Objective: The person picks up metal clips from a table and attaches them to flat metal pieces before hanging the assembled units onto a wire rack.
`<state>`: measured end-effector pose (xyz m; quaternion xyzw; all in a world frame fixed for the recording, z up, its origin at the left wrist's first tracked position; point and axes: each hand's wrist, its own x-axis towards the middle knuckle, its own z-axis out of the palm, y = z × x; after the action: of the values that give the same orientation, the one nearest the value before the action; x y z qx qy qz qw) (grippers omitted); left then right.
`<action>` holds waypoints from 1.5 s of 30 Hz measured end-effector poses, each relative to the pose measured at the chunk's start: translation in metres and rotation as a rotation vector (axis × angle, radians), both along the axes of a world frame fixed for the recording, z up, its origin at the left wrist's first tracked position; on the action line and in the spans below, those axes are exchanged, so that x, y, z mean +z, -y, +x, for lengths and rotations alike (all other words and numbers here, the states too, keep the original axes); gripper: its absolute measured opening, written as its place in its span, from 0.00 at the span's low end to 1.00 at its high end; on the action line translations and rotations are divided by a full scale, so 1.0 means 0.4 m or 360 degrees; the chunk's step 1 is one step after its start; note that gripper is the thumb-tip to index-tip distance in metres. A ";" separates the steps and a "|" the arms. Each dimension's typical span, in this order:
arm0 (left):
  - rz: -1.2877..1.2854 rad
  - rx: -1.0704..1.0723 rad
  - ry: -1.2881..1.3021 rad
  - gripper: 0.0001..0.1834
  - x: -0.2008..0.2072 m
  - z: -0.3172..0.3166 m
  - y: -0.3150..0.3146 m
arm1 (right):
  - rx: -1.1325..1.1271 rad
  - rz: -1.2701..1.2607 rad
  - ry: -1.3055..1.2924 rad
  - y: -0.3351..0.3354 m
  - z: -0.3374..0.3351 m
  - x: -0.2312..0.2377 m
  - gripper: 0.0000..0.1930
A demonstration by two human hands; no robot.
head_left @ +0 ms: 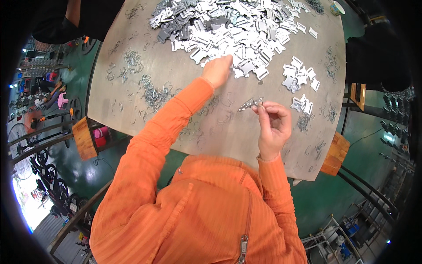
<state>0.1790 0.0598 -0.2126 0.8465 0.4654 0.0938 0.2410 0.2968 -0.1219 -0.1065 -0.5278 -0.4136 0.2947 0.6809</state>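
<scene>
My left hand (pixel 217 71) reaches to the near edge of a big heap of flat metal plates (pixel 233 39). Its fingers point down among the plates and are mostly hidden by the back of the hand, so I cannot tell whether they grip one. My right hand (pixel 276 125) is closed in a pinch, thumb against fingers, on a small silvery metal piece (pixel 249 104). That piece, seen nearly edge-on above the table, looks like a plate with hooks attached. Bent wire hooks (pixel 154 94) lie scattered left of my right hand.
Two small groups of plates, one (pixel 300 77) behind the other (pixel 302 104), lie on the right of the table (pixel 272 88). More wire hooks (pixel 332 64) are along the right edge. A small tub (pixel 337 8) stands far right. Dark-clothed people (pixel 373 57) flank the table. Wooden stools (pixel 84 138) stand below.
</scene>
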 end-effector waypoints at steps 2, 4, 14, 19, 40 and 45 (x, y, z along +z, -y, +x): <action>-0.0414 0.0233 0.0478 0.16 0.038 -0.026 0.014 | 0.0020 -0.0028 -0.0012 0.004 -0.012 -0.005 0.09; -0.1154 0.0536 0.1033 0.16 0.082 -0.054 0.034 | 0.0034 -0.0051 -0.0017 0.007 -0.024 -0.009 0.08; -0.1447 0.0545 0.1786 0.17 0.263 -0.123 0.217 | 0.0152 -0.0105 0.0086 0.009 -0.071 -0.007 0.07; -0.1344 0.0495 0.1909 0.14 0.307 -0.135 0.259 | 0.0145 -0.0104 0.0242 0.013 -0.086 0.004 0.08; -0.0867 0.0627 0.2004 0.08 0.330 -0.123 0.289 | -0.0061 -0.0101 0.0750 -0.017 -0.110 0.027 0.08; -0.0657 0.0675 0.2005 0.09 0.319 -0.163 0.260 | 0.0406 -0.0664 0.0968 0.023 -0.082 -0.091 0.08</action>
<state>0.1140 -0.0441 -0.0851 0.4584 0.4006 0.5219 0.5976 0.2639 -0.1312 -0.1428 -0.6624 -0.5901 0.2849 0.3630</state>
